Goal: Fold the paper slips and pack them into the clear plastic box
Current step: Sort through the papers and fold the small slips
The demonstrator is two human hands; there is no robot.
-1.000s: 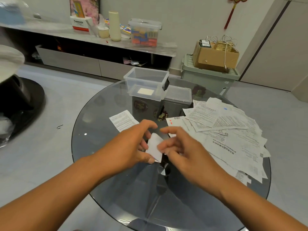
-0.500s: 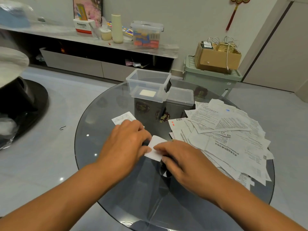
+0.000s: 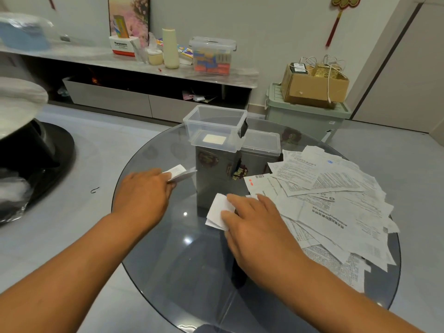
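Observation:
A clear plastic box (image 3: 236, 131) stands open at the far side of the round glass table (image 3: 168, 260), with one folded slip (image 3: 214, 139) on its bottom. My left hand (image 3: 144, 191) reaches forward left of centre and grips the near end of a printed paper slip (image 3: 179, 173), which looks lifted off the glass and blurred. My right hand (image 3: 254, 219) lies with fairly straight fingers on a folded white slip (image 3: 217, 212) and presses it onto the glass. A spread pile of unfolded slips (image 3: 336, 200) covers the table's right side.
The box's lid (image 3: 262, 140) lies right behind the box. Beyond the table are a green storage bin (image 3: 305, 118) topped by a cardboard carton (image 3: 312, 85), and a low shelf unit (image 3: 144, 68) with bottles and containers. A dark round base (image 3: 36, 152) stands at the left.
My left hand left the folded slip and moved forward and left onto the printed slip. My right hand stays on the folded slip, holding it down alone.

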